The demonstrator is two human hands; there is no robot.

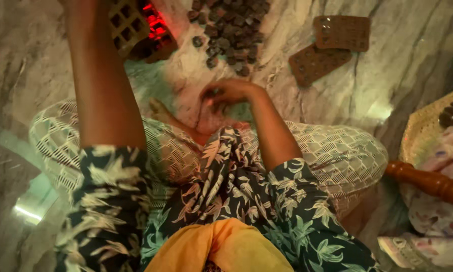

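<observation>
The left hand (83,10) reaches to the far left edge at a brown mould tray (127,22); its grip is cut off, so I cannot tell. The right hand (226,93), fingers curled together, hovers just near the heap of small dark chocolates (231,35). These look light, stiff and smudge-prone, best pinched by the sides.

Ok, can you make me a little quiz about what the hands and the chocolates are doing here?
1. True or false: the right hand is pressed flat on the brown moulds.
2. Which is nearest the pile of dark chocolate pieces: A the wooden leg, B the right hand, C the yellow cloth?
3. What does the raised left arm reach up to at the top edge?

Key
1. False: it hovers over the marble floor, fingers curled, apart from the two empty moulds.
2. B.
3. A grid-like mould tray; the left hand itself is out of view.
</observation>
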